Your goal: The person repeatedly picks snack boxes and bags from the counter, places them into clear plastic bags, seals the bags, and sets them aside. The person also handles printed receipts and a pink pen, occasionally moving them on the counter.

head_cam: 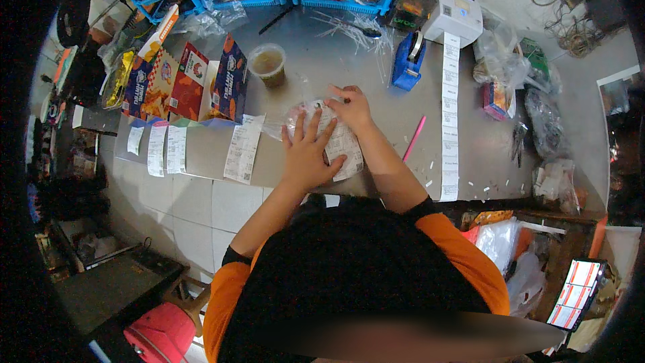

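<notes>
My left hand (308, 154) lies palm down with its fingers spread. It presses on a clear plastic bag (298, 109) and on a printed paper receipt (347, 148) that lies partly under it. At the far side of the same bag is my right hand (351, 106), its fingers bent; whether it pinches the plastic or the paper cannot be made out. A lidded clear plastic cup (267, 63) of brownish liquid stands beyond my left hand. Further left, several printed cardboard food boxes (189, 80) stand in a row. A loose receipt (244, 151) hangs near the table's front edge.
Right of my hands are a pink stick (414, 138), a blue tape dispenser (407, 65) and a white label printer (453, 12) with a long paper strip (450, 131) running out. Thin white strands (363, 35) lie before blue plastic racks (342, 5). A phone (577, 292) stands lit at lower right.
</notes>
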Action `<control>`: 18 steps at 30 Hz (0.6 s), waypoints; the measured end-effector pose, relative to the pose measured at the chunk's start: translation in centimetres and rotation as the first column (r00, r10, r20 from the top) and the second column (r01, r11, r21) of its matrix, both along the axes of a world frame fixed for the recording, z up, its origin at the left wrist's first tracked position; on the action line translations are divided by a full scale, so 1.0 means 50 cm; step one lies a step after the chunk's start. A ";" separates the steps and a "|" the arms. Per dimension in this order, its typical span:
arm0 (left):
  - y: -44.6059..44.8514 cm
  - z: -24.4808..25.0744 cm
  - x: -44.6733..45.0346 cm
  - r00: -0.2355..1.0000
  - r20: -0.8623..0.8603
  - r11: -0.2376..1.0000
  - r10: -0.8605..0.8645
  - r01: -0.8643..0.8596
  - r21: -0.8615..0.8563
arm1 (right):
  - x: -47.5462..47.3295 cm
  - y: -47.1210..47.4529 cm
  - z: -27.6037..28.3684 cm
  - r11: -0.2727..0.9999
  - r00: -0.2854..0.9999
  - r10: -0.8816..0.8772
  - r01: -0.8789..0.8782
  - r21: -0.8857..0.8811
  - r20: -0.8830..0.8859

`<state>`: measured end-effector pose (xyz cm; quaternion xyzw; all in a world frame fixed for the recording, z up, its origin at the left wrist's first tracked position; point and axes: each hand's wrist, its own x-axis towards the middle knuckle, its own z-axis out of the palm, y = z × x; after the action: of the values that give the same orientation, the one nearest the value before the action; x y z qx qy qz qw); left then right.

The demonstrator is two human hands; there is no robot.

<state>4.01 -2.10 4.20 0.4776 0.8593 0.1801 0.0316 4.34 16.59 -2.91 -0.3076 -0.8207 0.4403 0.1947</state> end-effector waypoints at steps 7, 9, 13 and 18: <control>-0.004 -0.009 -0.003 0.999 0.029 0.998 -0.015 0.013 0.068 | -0.049 0.057 0.002 0.993 0.993 -0.114 0.114 -0.025 0.015; -0.004 -0.010 -0.006 0.998 0.051 0.994 -0.035 0.029 0.101 | -0.001 0.127 0.013 0.858 0.906 -0.356 0.414 0.304 -0.229; -0.007 -0.012 -0.010 0.997 0.057 0.991 -0.048 0.041 0.130 | 0.084 0.287 0.048 0.686 0.714 -0.691 0.697 0.209 -0.112; -0.008 -0.015 -0.012 0.997 0.064 0.990 -0.052 0.043 0.135 | 0.121 0.315 0.059 0.569 0.729 -0.682 0.480 -0.668 -0.057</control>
<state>3.41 -2.52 3.43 0.4927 0.8321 0.2525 0.0328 10.40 32.34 0.05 -0.5357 -0.4404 0.6324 0.3452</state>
